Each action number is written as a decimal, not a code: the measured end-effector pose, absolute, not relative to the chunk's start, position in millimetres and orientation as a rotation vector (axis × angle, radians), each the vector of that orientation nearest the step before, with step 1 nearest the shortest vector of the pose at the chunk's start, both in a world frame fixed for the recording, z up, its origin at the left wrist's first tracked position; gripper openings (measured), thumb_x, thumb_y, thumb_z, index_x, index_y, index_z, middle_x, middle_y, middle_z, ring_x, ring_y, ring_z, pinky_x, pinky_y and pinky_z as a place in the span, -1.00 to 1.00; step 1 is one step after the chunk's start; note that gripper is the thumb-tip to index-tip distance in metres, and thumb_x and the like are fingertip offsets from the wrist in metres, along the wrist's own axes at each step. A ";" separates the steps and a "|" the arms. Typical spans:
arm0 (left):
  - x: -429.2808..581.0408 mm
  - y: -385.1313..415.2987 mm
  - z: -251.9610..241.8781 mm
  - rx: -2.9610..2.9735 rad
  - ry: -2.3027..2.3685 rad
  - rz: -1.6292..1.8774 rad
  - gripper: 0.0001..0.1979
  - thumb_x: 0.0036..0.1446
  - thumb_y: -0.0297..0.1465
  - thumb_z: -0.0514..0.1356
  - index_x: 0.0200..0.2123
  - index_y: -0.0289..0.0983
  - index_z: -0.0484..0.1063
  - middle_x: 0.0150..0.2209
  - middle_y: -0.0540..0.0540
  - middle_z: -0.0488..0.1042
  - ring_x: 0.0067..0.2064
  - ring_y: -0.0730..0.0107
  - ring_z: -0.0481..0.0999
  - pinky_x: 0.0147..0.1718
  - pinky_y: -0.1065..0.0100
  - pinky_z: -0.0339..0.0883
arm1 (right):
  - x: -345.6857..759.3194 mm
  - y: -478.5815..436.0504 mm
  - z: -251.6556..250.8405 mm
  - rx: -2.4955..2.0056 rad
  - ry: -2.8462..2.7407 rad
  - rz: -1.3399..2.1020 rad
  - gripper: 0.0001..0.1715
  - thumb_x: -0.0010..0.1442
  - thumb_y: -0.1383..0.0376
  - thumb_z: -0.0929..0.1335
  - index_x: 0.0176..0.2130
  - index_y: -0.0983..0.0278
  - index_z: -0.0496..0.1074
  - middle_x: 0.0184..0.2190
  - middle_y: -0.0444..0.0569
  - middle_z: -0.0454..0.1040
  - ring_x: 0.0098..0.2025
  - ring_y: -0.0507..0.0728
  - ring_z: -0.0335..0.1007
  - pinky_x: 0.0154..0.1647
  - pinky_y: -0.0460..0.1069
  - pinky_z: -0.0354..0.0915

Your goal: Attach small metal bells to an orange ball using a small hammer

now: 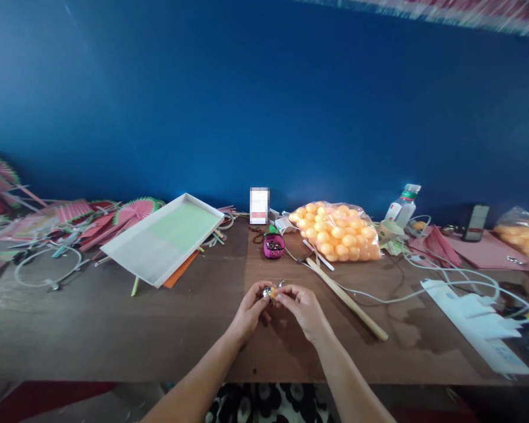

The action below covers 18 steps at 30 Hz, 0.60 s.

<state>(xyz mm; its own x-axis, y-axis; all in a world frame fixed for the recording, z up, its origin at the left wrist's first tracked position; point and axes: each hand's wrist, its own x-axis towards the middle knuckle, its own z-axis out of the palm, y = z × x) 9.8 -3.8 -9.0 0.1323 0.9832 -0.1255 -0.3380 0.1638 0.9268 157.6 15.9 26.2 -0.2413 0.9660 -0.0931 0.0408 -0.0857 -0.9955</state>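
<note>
Over the front middle of the table, my left hand [252, 302] and my right hand [303, 306] come together with closed fingers. Between their fingertips is a small round object [270, 293], shiny silver on one side and orange on the other; fingers cover part of it. A small silver piece [281, 283] shows just beyond my right fingertips, too small to identify. Farther back sits a purple container [274, 247] with small dark pieces inside. To its right lies a clear plastic bag of orange balls [339, 232].
A wooden stick [348, 299] lies right of my hands, near a white cable. A power strip [476, 326] occupies the right side. On the left, a white tray [152, 274] leans tilted beside paper fans [134, 212]. A bottle [403, 205] stands at the back, before a blue wall.
</note>
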 end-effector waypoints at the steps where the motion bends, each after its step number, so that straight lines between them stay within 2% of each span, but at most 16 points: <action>1: 10.0 -4.4 -8.4 0.903 0.933 1.173 -0.63 0.05 -0.26 0.15 -0.07 -0.25 0.26 -0.30 -0.07 0.40 -0.52 0.56 0.36 -0.63 0.52 0.23 | 157.1 15.5 26.5 -1.159 -1.334 1.479 -0.79 -0.02 0.22 0.39 -0.36 0.32 0.47 -0.48 -0.06 0.49 -0.43 0.03 0.37 -0.33 -0.07 0.27; 7: 12.0 -6.4 -4.8 0.886 0.877 1.212 -0.62 0.03 -0.29 0.18 -0.06 -0.24 0.28 -0.24 -0.08 0.39 -0.37 0.47 0.40 -0.48 0.48 0.27 | 155.0 12.5 26.3 -1.167 -1.244 1.536 -0.81 -0.06 0.24 0.41 -0.41 0.32 0.43 -0.49 -0.09 0.50 -0.48 0.01 0.36 -0.37 -0.08 0.26; 12: 12.3 -6.2 -5.8 0.928 0.895 1.216 -0.61 0.04 -0.30 0.18 -0.03 -0.25 0.28 -0.21 -0.10 0.39 -0.33 0.46 0.39 -0.42 0.48 0.27 | 154.6 11.1 22.9 -1.231 -1.200 1.597 -0.77 -0.09 0.21 0.42 -0.44 0.32 0.39 -0.56 -0.12 0.46 -0.56 -0.02 0.32 -0.49 -0.11 0.22; 18: 11.5 -5.8 -10.0 0.975 0.888 1.235 -0.62 0.04 -0.33 0.18 -0.04 -0.25 0.29 -0.20 -0.10 0.39 -0.30 0.42 0.40 -0.39 0.45 0.29 | 152.5 9.7 24.4 -1.284 -1.181 1.609 -0.76 -0.10 0.20 0.41 -0.43 0.33 0.39 -0.59 -0.13 0.45 -0.58 -0.01 0.31 -0.55 -0.12 0.17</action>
